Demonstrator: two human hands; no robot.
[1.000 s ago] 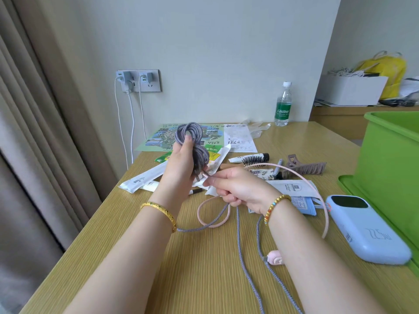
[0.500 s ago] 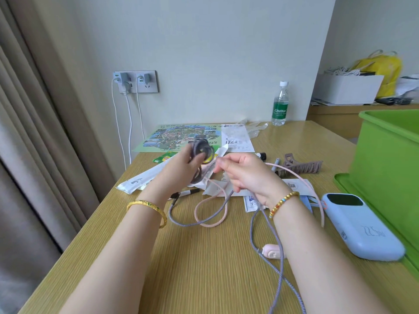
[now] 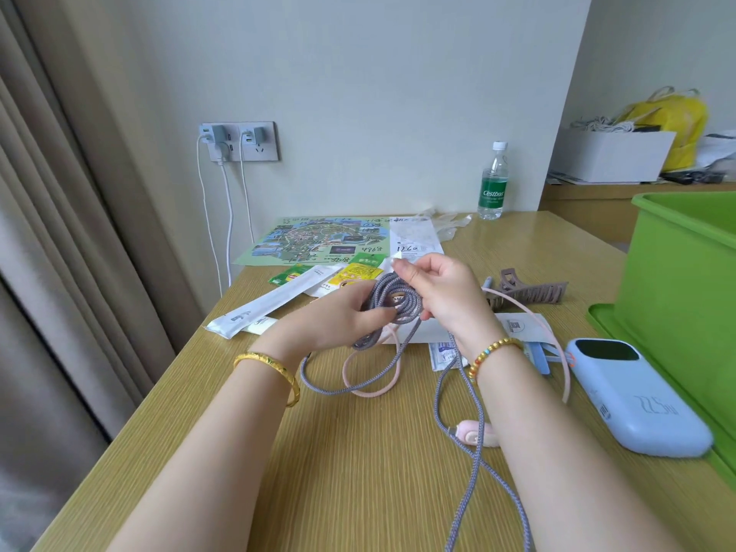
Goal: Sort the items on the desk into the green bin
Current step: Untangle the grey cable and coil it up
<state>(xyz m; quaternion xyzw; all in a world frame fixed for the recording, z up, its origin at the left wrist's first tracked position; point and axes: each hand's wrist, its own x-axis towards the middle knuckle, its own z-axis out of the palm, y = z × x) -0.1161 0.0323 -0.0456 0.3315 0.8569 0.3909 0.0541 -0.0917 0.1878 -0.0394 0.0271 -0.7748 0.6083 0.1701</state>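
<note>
Over the middle of the wooden desk (image 3: 358,472) my left hand (image 3: 338,316) grips a coil of grey braided cable (image 3: 392,302). My right hand (image 3: 438,290) pinches a strand of the same cable at the top of the coil. The loose end of the cable trails down the desk toward me. A pink cable (image 3: 370,388) loops under it, its pink plug (image 3: 470,432) beside my right forearm. The green bin (image 3: 677,280) stands at the right edge on a green lid.
A light blue power bank (image 3: 637,404) lies beside the bin. Behind my hands lie a brown hair claw (image 3: 533,290), white packets (image 3: 271,304), tea sachets, a receipt and a map sheet (image 3: 318,241). A water bottle (image 3: 493,181) stands by the wall. Chargers hang from the wall socket.
My hands have come lower and closer together, and the coil has tipped from upright to nearly flat. My right hand has brought another turn of the grey cable onto the coil.
</note>
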